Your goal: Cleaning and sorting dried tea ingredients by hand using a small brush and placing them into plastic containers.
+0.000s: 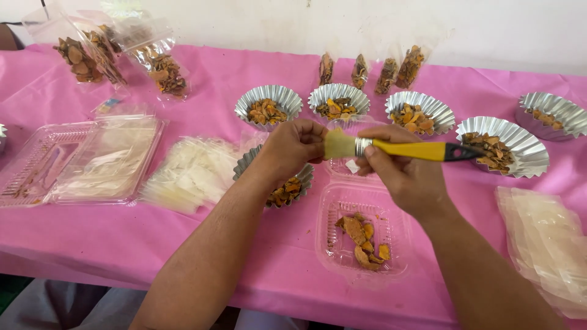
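My right hand (400, 171) grips a paintbrush (403, 148) with a yellow handle and black end, held level above the table. Its pale bristles point left and touch my left hand (293, 146), whose fingers are curled closed around something small that I cannot make out. Below the hands lies an open clear plastic clamshell box (361, 235) with several orange-brown dried slices in it. A foil cup (287, 189) with more slices sits under my left wrist.
Several foil cups (269, 104) of dried slices line the pink table (244, 256). Filled clear bags (162, 70) stand at the back left and centre. Empty clamshell boxes (79, 162) and stacks of clear bags (547, 244) lie left and right.
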